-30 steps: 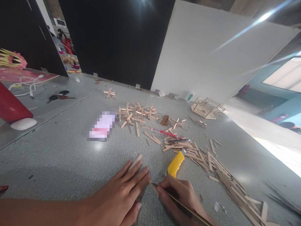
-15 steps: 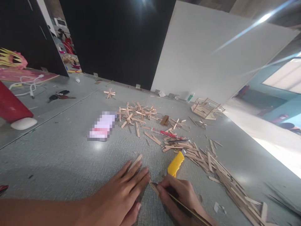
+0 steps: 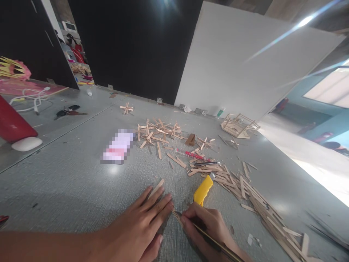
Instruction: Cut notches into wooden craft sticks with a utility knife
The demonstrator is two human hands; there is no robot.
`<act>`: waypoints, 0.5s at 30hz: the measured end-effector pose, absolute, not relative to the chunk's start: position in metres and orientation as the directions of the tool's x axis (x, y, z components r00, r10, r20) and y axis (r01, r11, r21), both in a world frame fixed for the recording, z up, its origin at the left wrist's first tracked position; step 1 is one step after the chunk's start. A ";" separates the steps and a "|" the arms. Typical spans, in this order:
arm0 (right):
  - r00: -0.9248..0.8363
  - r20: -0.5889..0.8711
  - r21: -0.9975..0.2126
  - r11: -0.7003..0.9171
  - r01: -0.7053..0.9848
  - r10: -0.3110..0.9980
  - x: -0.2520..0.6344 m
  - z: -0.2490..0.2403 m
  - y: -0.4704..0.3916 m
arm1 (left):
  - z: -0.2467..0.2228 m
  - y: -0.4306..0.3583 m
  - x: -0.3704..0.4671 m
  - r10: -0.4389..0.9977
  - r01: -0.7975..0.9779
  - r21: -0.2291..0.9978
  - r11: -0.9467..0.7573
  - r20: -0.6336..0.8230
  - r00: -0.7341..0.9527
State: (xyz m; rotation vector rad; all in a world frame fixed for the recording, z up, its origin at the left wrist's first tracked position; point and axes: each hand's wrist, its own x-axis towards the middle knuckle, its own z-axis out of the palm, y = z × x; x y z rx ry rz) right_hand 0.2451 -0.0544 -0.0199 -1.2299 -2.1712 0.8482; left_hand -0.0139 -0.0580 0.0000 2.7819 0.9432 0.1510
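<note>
Left hand (image 3: 147,222) laid palm down on surface (image 3: 81,182), grip flattened, fingers slightly apart, wooden stick (image 3: 158,186) partly covered beneath. Right hand (image 3: 208,220) angled in from lower right, slim dark tool (image 3: 225,249) clamped in pinched grip, tip held at second stick (image 3: 177,217) just beside left fingertips. Beyond right hand, yellow-handled cutter (image 3: 203,190) seen; farther, loose sticks (image 3: 229,182) strewn.

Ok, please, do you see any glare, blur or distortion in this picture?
In the head view, a bright light throws a streak across the upper right; same view, pale glare spots lie on the table; also there, a flat object is pixelated and the right edge looks stretched.
</note>
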 end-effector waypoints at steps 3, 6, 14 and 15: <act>-0.465 0.125 -0.722 0.402 0.563 0.876 0.245 -0.022 -0.054 | -0.001 -0.059 -0.016 0.615 0.592 0.220 -0.776 0.052 0.787; -0.456 0.123 -0.724 0.394 0.566 0.881 0.245 -0.023 -0.055 | -0.004 -0.060 -0.018 0.615 0.580 0.236 -0.779 0.107 0.782; -0.549 0.204 -0.673 0.523 0.523 0.811 0.245 -0.022 -0.058 | -0.005 -0.058 -0.014 0.611 0.590 0.197 -0.783 0.069 0.789; -0.577 0.238 -0.653 0.568 0.500 0.781 0.244 -0.023 -0.058 | -0.005 -0.058 -0.013 0.608 0.590 0.189 -0.785 0.053 0.792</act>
